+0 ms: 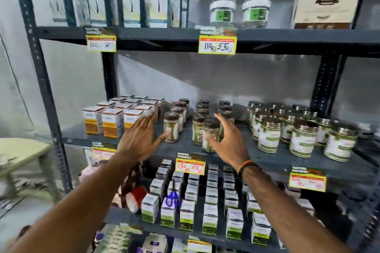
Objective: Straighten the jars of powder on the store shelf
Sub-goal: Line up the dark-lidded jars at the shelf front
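Brown-lidded jars of powder (197, 121) are stood in three loose rows near the middle of the grey metal shelf (185, 150), between a block of orange-and-white boxes (115, 117) on the left and a cluster of larger steel-lidded jars (300, 129) on the right. The rows are not even: the front jar of the left row (171, 127) is set well apart from the other two front jars, and one front jar (209, 135) is pulled forward of its neighbour (198, 130) and sits just beside it. The left hand (139, 141) is held open over the shelf edge, its fingers (146, 123) spread and reaching toward the boxes, with the thumb close to or touching the left front jar; contact cannot be told for certain. The right hand (228, 141) is also open, its fingers (223, 121) loosely spread and curved around the forward jar, which is not seen to be pinched or lifted. The step in hand is judged to be the approach, with both hands brought in to frame the jar group from either side. Nothing appears straightened yet. For the next move, the forward jar would likely need to be closed upon and pushed back into line with its row, and the left front jar nudged toward the others, with labels turned outward. Care would be called for so that the close-packed jars behind are not knocked over.
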{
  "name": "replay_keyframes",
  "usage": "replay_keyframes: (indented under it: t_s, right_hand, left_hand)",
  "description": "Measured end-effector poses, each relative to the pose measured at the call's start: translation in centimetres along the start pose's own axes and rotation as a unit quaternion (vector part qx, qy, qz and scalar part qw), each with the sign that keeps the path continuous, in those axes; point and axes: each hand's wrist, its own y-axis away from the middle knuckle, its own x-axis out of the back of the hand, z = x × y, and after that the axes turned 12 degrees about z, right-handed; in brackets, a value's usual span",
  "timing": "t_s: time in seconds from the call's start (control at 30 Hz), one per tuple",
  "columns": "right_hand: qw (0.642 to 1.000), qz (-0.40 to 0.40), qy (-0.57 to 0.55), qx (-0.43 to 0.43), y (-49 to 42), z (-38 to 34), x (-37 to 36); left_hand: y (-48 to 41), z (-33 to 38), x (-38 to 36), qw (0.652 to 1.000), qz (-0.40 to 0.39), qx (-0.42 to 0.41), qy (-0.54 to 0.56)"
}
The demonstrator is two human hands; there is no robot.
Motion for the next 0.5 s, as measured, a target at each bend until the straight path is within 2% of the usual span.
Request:
replay_keyframes:
  t_s: [0.23,0.5]
  right_hand:
    - [0.999,0.029,0.046,-0.005,0.1,1.5,-2.9]
    - [0.998,0.04,0.055,-0.011,0.6,2.3,-3.7]
  left_hand:
    - [0.4,-2.8,-6.0,0.996,-0.078,0.007,0.037]
    - [0.3,-4.2,-9.4,0.996,-0.071,-0.045,0.028]
